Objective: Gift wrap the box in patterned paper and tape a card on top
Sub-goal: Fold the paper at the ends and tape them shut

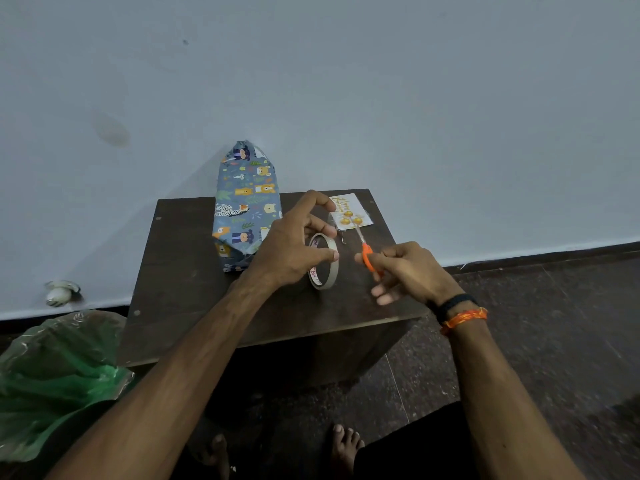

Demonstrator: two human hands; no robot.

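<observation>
Our left hand point(294, 244) pinched a tape strip above the tape roll point(323, 261); our right hand point(408, 271) gripped orange scissors point(366, 252). The strip could fold and stick to itself.

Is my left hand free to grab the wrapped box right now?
Probably not yet. The left hand holds the tape roll, though the wrapped box lies right beside it on the table with nothing between them.
</observation>
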